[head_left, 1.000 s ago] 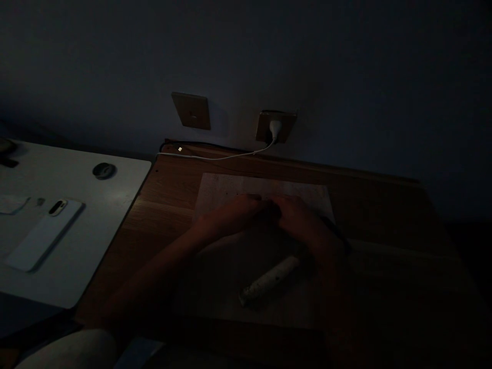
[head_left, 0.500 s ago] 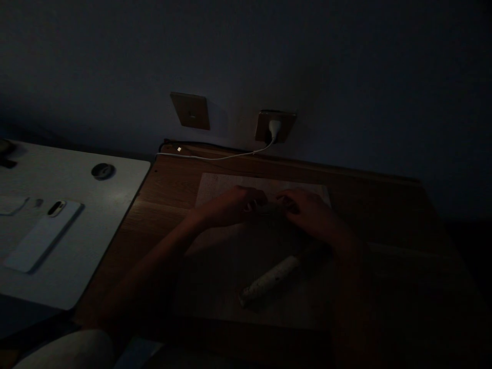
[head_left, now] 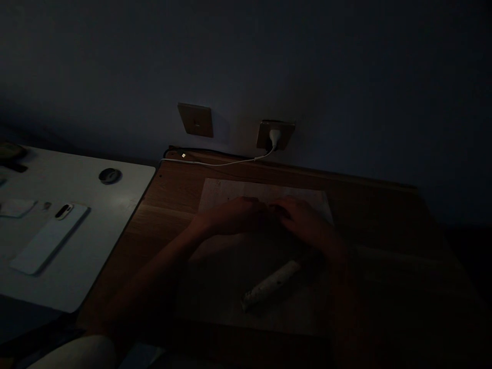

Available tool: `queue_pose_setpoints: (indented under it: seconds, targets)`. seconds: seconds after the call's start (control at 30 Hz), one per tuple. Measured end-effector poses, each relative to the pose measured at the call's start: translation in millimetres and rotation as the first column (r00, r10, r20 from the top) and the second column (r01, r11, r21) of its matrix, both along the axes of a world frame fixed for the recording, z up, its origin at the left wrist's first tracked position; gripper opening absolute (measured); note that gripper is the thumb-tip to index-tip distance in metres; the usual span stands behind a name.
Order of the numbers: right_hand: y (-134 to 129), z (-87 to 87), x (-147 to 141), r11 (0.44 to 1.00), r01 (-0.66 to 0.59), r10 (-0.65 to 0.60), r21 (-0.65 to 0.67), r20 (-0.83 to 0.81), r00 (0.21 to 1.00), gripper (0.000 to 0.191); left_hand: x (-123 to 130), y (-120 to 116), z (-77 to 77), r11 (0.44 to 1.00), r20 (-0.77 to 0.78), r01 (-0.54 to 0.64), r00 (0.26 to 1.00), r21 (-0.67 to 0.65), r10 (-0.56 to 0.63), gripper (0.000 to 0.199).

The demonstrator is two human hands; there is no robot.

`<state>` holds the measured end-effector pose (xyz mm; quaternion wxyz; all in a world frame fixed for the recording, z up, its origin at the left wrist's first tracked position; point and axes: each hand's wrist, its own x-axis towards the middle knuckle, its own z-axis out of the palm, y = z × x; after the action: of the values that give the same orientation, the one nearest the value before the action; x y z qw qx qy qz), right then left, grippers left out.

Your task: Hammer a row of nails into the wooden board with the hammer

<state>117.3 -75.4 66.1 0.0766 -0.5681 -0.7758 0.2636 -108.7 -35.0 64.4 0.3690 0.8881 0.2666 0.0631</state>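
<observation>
My left hand (head_left: 242, 212) and my right hand (head_left: 302, 218) come together over the far part of a pale board (head_left: 219, 189). The fingers of both are bent inward, and their tips nearly meet. It is too dark to make out what, if anything, lies between them. Nearer to me on the board is a light, speckled, rod-shaped piece like a handle (head_left: 271, 284), lying at a slant. Its upper right end runs into a darker part beneath my right forearm, where its shape is lost.
The board rests on a wooden table (head_left: 177, 189) against the wall. To the left, a white tabletop (head_left: 96, 246) bears a phone (head_left: 49, 238) and a small round dark object (head_left: 109, 176). A white cable (head_left: 219, 164) runs from a wall socket (head_left: 263, 136) along the back edge.
My hands have drawn closer to each other and the gap between their fingers has narrowed. The whole view has shifted slightly, and the handle-like piece stays on the board.
</observation>
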Motion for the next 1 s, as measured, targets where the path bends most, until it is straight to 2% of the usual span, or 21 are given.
queue_pose_setpoints:
  seconds: [0.13,0.23,0.33,0.43,0.5,0.57,0.6,0.67,0.7,0.77,0.83,0.9,1.0]
  targets:
    - [-3.6,6.3,-5.8,1.000,-0.016,0.016,-0.014,-0.036,0.999,0.038,-4.4,-0.9,3.8,0.998,0.007,0.042,0.999,0.055,-0.043,0.022]
    - [-8.1,17.6,5.6,0.998,0.064,-0.063,0.007,-0.107,0.992,0.038,-15.7,-8.5,10.3,0.998,-0.026,0.050,0.998,0.045,-0.049,0.018]
    - [-18.6,29.7,34.5,0.972,0.230,-0.219,0.051,-0.169,0.961,0.039,-43.7,-26.0,17.8,0.997,-0.015,-0.079,0.997,0.023,0.080,0.022]
    - [-42.0,35.8,67.8,0.901,0.411,-0.376,0.138,-0.222,0.900,0.041,-86.2,-54.7,13.0,0.947,0.029,-0.318,0.948,0.050,0.317,0.026]
    - [-66.1,32.9,83.5,0.838,0.525,-0.477,0.151,-0.264,0.838,0.040,-116.4,-78.7,0.4,0.870,0.034,-0.491,0.871,0.040,0.490,0.030]
    - [-94.4,22.6,90.7,0.720,0.682,-0.632,0.130,-0.283,0.722,0.035,-142.1,-104.0,-15.9,0.743,0.000,-0.670,0.743,0.018,0.670,0.036]
    - [-108.8,14.6,91.4,0.655,0.748,-0.696,0.107,-0.301,0.652,0.036,-151.6,-116.2,-23.6,0.647,-0.018,-0.762,0.647,0.013,0.762,0.039]
    - [-135.8,-4.6,88.8,0.532,0.846,-0.809,0.035,-0.275,0.520,0.046,-162.5,-137.8,-35.1,0.564,-0.034,-0.826,0.563,0.017,0.826,0.041]
    - [-147.4,-14.6,86.3,0.496,0.868,-0.840,-0.001,-0.255,0.480,0.054,-163.8,-146.4,-38.4,0.520,-0.035,-0.854,0.519,0.017,0.854,0.042]
    - [-165.9,-32.1,80.8,0.423,0.906,-0.878,-0.003,-0.250,0.409,0.064,-159.8,-157.5,-40.2,0.468,-0.029,-0.884,0.468,0.007,0.883,0.043]
    - [-177.4,-43.8,75.5,0.382,0.924,-0.895,-0.013,-0.256,0.366,0.068,-150.2,-160.6,-37.7,0.463,-0.019,-0.886,0.463,0.001,0.886,0.041]
    - [-182.3,-49.0,71.4,0.366,0.930,-0.900,-0.036,-0.270,0.343,0.069,-139.0,-158.0,-33.7,0.520,-0.010,-0.854,0.520,0.001,0.854,0.039]
    - [-182.3,-48.0,69.1,0.352,0.935,-0.893,-0.040,-0.315,0.323,0.062,-123.2,-152.1,-29.2,0.606,0.002,-0.795,0.606,-0.022,0.796,0.042]
